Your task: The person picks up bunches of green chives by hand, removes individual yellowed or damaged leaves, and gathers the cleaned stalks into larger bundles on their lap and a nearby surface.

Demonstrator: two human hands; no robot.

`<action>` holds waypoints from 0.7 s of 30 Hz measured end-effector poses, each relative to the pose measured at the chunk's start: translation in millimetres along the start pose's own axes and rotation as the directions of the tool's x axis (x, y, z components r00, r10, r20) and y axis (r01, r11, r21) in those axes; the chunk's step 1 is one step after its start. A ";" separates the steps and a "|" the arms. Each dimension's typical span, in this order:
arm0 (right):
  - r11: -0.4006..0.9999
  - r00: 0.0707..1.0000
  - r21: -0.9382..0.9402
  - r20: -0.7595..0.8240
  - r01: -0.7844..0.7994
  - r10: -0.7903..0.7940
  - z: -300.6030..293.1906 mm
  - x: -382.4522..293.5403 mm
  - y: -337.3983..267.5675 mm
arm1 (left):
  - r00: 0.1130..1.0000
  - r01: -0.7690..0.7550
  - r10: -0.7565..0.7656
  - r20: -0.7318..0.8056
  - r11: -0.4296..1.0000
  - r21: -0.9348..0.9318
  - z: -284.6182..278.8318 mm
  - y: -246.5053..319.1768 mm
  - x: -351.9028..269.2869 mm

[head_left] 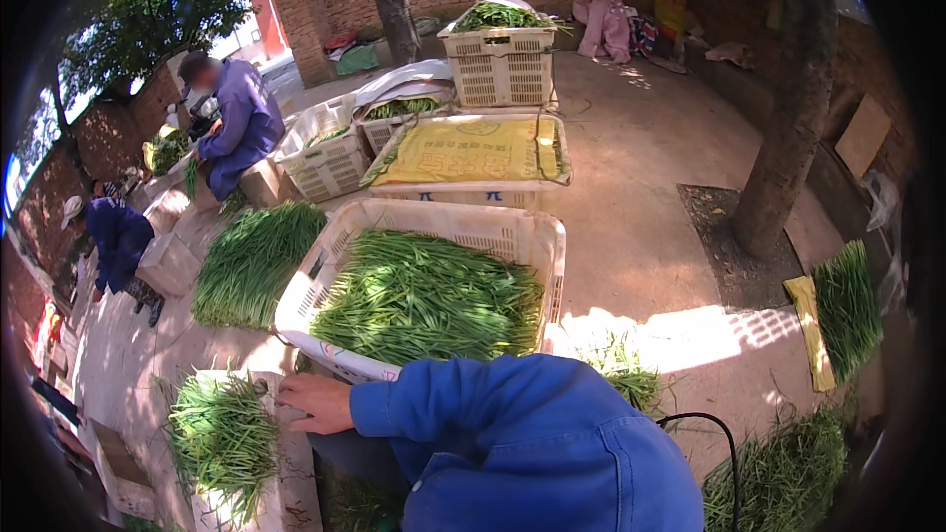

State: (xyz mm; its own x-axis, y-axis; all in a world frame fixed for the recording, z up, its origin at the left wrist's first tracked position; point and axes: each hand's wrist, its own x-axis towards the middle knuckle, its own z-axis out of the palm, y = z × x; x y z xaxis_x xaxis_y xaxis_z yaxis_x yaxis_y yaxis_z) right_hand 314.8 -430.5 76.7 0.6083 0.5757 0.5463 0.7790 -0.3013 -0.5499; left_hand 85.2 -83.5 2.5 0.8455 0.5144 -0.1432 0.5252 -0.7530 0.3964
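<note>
One hand (316, 403) shows, at the end of a blue sleeve that crosses the picture's lower middle; by the arm's path it looks like my right hand. It rests at the right edge of a pale block, beside a loose heap of long green stems (225, 432). Its fingertips are partly hidden, so whether it holds anything cannot be told. My left hand is out of view. Before me stands a large white plastic crate (458, 216) with many green stalks (429, 295) lying in it. A thick row of green stalks (255, 266) lies on the ground left of the crate.
Behind are a crate covered by a yellow sack (473, 151) and a taller filled crate (502, 74). Two people (244, 114) in blue work at the left. A tree trunk (791, 103) rises at right, near more stalks (846, 310). A black cable (720, 425) curves at lower right.
</note>
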 end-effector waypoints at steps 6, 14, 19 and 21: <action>0.985 0.963 -0.149 0.240 -0.088 0.123 51.9 -14.6 4.8 | 1.000 0.027 -0.027 0.002 0.999 -0.025 7.7 -32.3 -1.5; 0.980 0.973 -0.124 0.188 0.157 -0.132 73.1 -46.3 -27.8 | 0.998 0.057 -0.059 -0.025 0.995 -0.083 7.8 -81.2 -23.2; 0.966 0.913 0.070 0.316 0.249 -0.258 31.2 -81.6 -28.3 | 0.991 0.130 -0.128 -0.047 0.991 0.025 -1.4 -63.3 -42.2; 0.959 0.966 0.279 0.230 0.053 -0.120 -6.5 -80.8 -13.4 | 0.980 0.134 -0.144 -0.135 0.988 -0.076 2.0 -51.4 -52.0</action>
State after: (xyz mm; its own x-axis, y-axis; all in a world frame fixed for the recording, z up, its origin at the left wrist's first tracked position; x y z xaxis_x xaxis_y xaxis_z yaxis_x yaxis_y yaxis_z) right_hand 256.2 -478.0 44.0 0.4591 0.7669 0.4483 0.7368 -0.0468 -0.6745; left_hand 14.5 -72.4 -12.2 0.7407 0.6676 -0.0753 0.6252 -0.6438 0.4412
